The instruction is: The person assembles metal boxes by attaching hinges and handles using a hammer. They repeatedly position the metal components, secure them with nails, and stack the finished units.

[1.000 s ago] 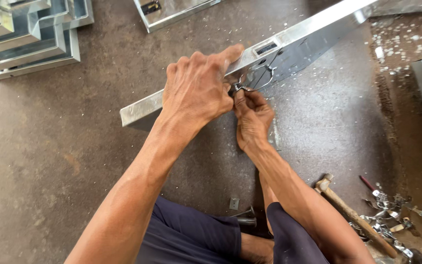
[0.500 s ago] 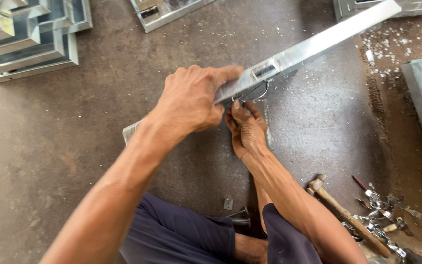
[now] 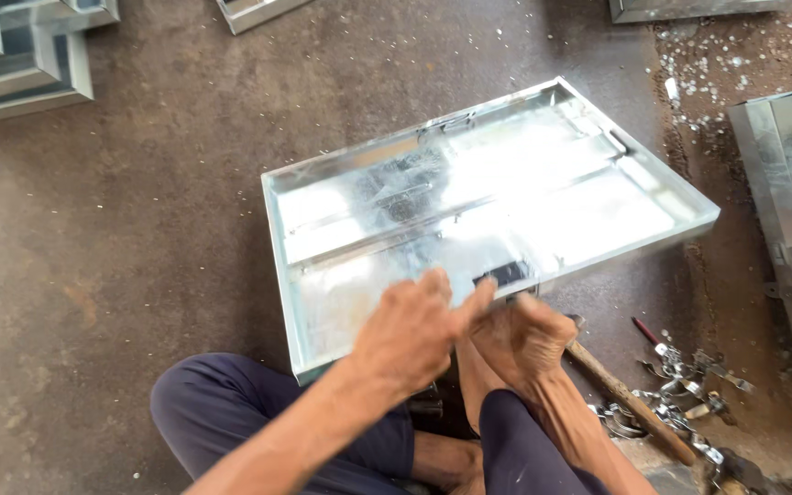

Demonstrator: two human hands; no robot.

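The left hand (image 3: 412, 332) lies fingers loosely spread on the near rim of a shallow metal tray (image 3: 469, 211) on the floor. Just right, the right hand (image 3: 526, 335) curls shut at that rim; what it pinches is hidden. A hammer (image 3: 630, 399) lies right of the tray.

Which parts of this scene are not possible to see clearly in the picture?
Head view only:
- Near rim of the metal tray: covered by the left hand and right hand.
- What the fingers pinch: hidden, motion-blurred.
- Hammer: its head is unclear among the metal clips.
- Stacked trays: cut by the top-left edge.
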